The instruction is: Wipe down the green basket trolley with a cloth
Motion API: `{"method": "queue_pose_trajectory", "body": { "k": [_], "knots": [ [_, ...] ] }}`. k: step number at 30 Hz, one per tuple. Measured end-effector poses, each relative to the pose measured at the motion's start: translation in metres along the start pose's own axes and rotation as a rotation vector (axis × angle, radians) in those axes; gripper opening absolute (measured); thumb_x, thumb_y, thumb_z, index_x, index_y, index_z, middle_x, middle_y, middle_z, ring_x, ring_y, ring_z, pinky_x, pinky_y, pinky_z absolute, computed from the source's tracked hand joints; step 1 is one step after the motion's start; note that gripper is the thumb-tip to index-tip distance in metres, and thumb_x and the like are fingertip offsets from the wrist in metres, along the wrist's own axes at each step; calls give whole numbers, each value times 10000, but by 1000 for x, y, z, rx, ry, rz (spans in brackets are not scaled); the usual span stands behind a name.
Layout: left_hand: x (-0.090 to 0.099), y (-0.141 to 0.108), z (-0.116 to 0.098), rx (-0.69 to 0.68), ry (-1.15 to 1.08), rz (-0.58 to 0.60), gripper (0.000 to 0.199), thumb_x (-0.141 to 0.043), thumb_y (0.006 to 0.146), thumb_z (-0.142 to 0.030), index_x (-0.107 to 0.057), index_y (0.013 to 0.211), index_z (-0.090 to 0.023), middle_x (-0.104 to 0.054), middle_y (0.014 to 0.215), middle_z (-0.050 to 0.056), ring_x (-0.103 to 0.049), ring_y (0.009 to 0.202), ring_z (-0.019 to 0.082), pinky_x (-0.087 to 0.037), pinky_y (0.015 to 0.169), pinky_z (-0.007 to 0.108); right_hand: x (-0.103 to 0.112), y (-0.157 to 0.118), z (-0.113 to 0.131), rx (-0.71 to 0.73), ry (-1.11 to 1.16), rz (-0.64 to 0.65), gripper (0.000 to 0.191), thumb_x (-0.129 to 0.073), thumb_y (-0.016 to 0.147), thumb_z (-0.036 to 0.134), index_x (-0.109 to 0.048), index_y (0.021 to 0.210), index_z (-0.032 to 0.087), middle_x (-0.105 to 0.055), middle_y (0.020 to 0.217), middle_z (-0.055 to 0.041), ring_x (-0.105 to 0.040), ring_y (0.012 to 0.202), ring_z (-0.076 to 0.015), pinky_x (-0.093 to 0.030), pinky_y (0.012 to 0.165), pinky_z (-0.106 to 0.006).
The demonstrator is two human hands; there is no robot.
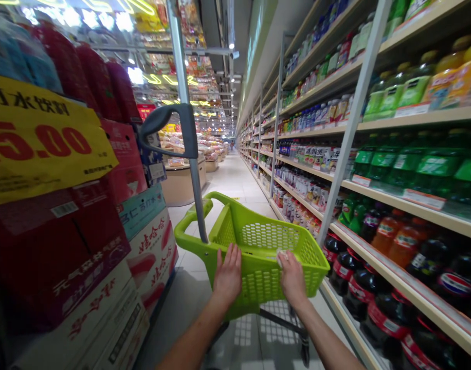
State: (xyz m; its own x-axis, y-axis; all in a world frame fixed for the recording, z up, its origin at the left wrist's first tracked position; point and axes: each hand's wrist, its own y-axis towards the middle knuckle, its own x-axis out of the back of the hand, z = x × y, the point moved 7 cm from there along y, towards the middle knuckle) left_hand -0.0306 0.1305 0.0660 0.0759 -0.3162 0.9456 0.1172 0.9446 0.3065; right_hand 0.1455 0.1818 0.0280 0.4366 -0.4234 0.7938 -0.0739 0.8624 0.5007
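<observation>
- Nearest the camera, the person's two forearms reach forward and down to a green basket (258, 241) that rides on a wheeled frame in a shop aisle.
- The left hand (228, 275) lies flat against the near wall of the basket, fingers together and pointing up, their tips at the near rim; it presses more than it grips.
- The right hand (292, 277) rests on the same near rim, further toward the drinks shelf. Its fingers curl over the rim and seem to pinch a small pale thing (284, 255), too blurred to name.
- The basket appears empty through its mesh walls; its grey handle (169, 128) stands tall at the basket's far left corner, well clear of both hands.
- Judged from this, the step in hand is steadying or nudging the basket along the aisle by its near edge. A next move would call for an even push from both palms, so the basket rolls straight.
- Right of the basket, the drinks shelf (393, 205) holds rows of dark, orange and green bottles; left of it stands a stack of red and white cartons (85, 267) under a yellow price sign (42, 139).
</observation>
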Motion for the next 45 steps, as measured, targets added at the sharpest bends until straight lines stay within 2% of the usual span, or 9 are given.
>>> {"method": "queue_pose_trajectory", "body": {
  "k": [4, 6, 11, 13, 20, 27, 34, 41, 45],
  "knots": [
    [4, 0, -3, -12, -10, -7, 576, -342, 760, -194, -342, 1328, -95, -299, 1419, 106, -179, 1339, 233, -89, 1084, 499, -9, -5, 71, 210, 142, 90, 577, -347, 713, -22, -527, 1217, 194, -428, 1347, -93, -340, 1262, -207, -268, 1027, -379],
    [8, -1, 5, 14, -5, -21, 574, -338, 761, -197, -345, 1327, -98, -298, 1419, 100, -180, 1340, 226, -89, 1085, 497, -11, -6, 86, 263, 182, 98, 594, -348, 709, -23, -518, 1225, 215, -414, 1360, -70, -325, 1271, -197, -262, 1033, -373],
    [13, -5, 23, 48, 9, -56, 612, -366, 731, -189, -327, 1334, -94, -271, 1434, 86, -146, 1347, 233, -80, 1084, 507, -9, 2, 34, 62, 107, 18, 549, -327, 709, -10, -562, 1177, 152, -469, 1303, -113, -377, 1230, -237, -282, 1017, -414],
    [12, -5, 22, 47, -6, -57, 616, -376, 724, -187, -333, 1330, -86, -289, 1427, 92, -155, 1344, 238, -82, 1086, 502, -8, 2, 29, 28, 89, 7, 542, -329, 707, -10, -562, 1176, 127, -470, 1297, -131, -379, 1229, -243, -280, 1020, -408],
    [20, -8, 31, 57, -27, -105, 580, -372, 744, -202, -364, 1314, -96, -338, 1405, 91, -211, 1329, 233, -64, 1091, 503, -7, -10, 110, 312, 184, 85, 600, -352, 700, -24, -510, 1232, 205, -399, 1371, -64, -312, 1277, -202, -255, 1036, -368],
    [18, -15, 39, 45, 36, -187, 582, -412, 725, -204, -385, 1298, -105, -362, 1393, 96, -242, 1316, 253, -122, 1081, 504, -6, 3, 49, 48, 129, 5, 576, -336, 688, -34, -553, 1188, 149, -470, 1302, -123, -369, 1241, -229, -278, 1020, -392],
    [25, -23, 46, 12, 32, -331, 555, -425, 722, -173, -415, 1274, -121, -412, 1362, 92, -292, 1296, 238, -104, 1092, 483, -6, -11, 136, 428, 314, -56, 567, -363, 689, -21, -542, 1191, 173, -443, 1330, -98, -344, 1257, -220, -310, 1018, -407],
    [31, -43, 75, 106, 2, -415, 570, -383, 717, -116, -384, 1287, -102, -361, 1392, 98, -280, 1304, 213, -116, 1091, 463, -13, 0, 93, 242, 351, -211, 609, -334, 651, -41, -560, 1168, 189, -521, 1240, -103, -444, 1177, -220, -372, 983, -408],
    [38, -39, 94, 242, 1, -454, 574, -391, 726, -147, -366, 1295, -74, -348, 1392, 140, -285, 1300, 252, -135, 1077, 505, -11, -1, 146, 348, 413, -186, 556, -343, 702, -18, -548, 1181, 177, -499, 1267, -113, -420, 1202, -228, -373, 985, -416]
  ]
}}
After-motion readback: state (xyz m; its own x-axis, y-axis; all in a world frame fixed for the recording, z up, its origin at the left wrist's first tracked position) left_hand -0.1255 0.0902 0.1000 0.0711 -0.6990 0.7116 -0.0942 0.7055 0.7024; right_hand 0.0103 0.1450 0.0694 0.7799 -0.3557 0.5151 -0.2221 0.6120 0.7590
